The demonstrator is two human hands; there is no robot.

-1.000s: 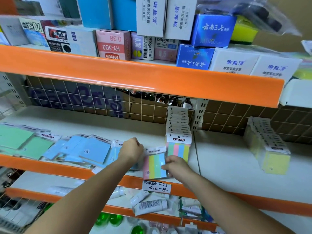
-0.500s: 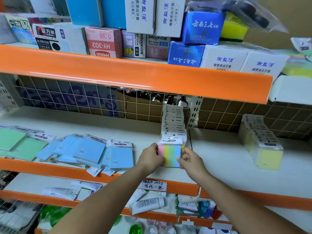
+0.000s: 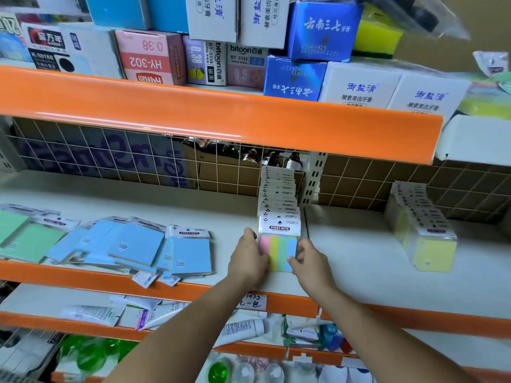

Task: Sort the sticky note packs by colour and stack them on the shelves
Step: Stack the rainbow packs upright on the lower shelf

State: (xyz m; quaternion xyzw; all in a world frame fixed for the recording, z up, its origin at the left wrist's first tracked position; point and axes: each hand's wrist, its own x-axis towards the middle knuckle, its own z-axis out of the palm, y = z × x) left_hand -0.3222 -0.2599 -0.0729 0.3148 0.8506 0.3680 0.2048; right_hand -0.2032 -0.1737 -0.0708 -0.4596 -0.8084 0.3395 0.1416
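A striped multicolour sticky note pack [image 3: 279, 251] stands at the front of a row of like packs [image 3: 278, 194] on the white middle shelf [image 3: 354, 252]. My left hand [image 3: 247, 258] grips its left edge and my right hand [image 3: 311, 261] grips its right edge. Loose blue packs [image 3: 132, 244] lie in a heap to the left, with green packs [image 3: 22, 233] at the far left. A row of yellow packs [image 3: 423, 230] stands at the right.
An orange shelf lip [image 3: 221, 120] overhangs close above, with boxes [image 3: 149, 56] on top. A wire grid back [image 3: 110, 158] closes the rear. Tubes [image 3: 91, 313] and bottles fill the lower shelves. A handwritten price tag [image 3: 253, 301] hangs on the front rail.
Both hands carried the striped pack from the shelf's front edge back and right against the front of the multicolour row. The camera moved closer.
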